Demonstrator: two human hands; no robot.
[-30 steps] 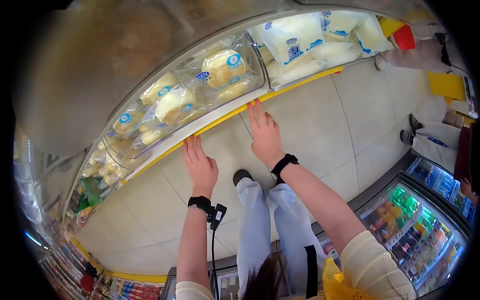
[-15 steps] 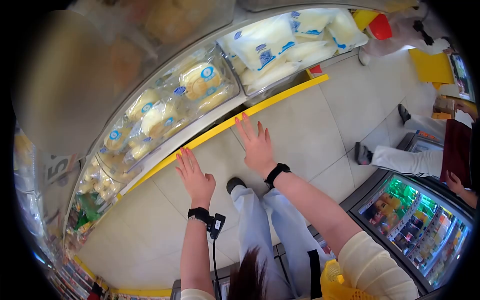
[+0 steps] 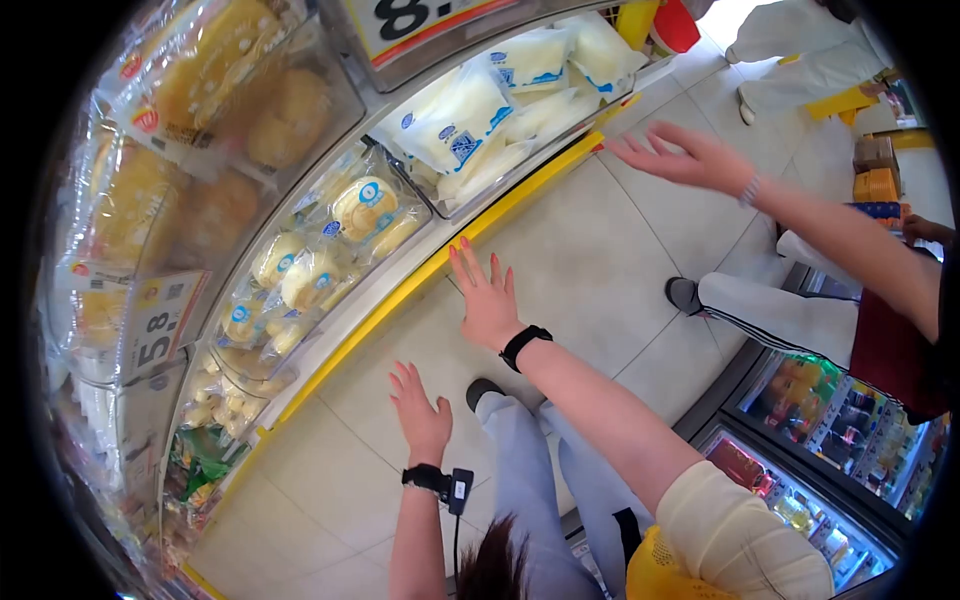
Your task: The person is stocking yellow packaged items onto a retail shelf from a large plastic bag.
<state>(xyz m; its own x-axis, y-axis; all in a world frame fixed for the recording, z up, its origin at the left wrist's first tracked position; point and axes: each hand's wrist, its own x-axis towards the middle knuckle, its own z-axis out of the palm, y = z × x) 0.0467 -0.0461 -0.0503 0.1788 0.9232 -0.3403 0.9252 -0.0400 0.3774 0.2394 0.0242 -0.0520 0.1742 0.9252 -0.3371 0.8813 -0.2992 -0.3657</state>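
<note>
Both of my hands hang in the air over the tiled floor, holding nothing. My left hand [image 3: 422, 420] has its fingers spread, a black band and a small device at its wrist. Higher up, my right hand [image 3: 488, 305] stretches its fingers toward the yellow shelf edge [image 3: 365, 337]; whether they touch it I cannot tell. Beyond that edge lie wrapped round buns [image 3: 362, 208] in a clear bin and white bags with blue print [image 3: 455, 120] in the bin beside it.
At the right a co-worker's hand [image 3: 690, 158] reaches over the floor. That person's leg [image 3: 775, 310] stands near lit glass-topped coolers [image 3: 790, 495]. Wrapped bread [image 3: 190, 75] fills the upper shelf at left, with a price sign [image 3: 155, 330]. Another person's legs [image 3: 800, 75] are at top right.
My left hand has moved down and right, away from the shelf edge; my right hand has shifted down and slightly left. A co-worker's arm has reached in from the right. The upper bread shelf shows more clearly.
</note>
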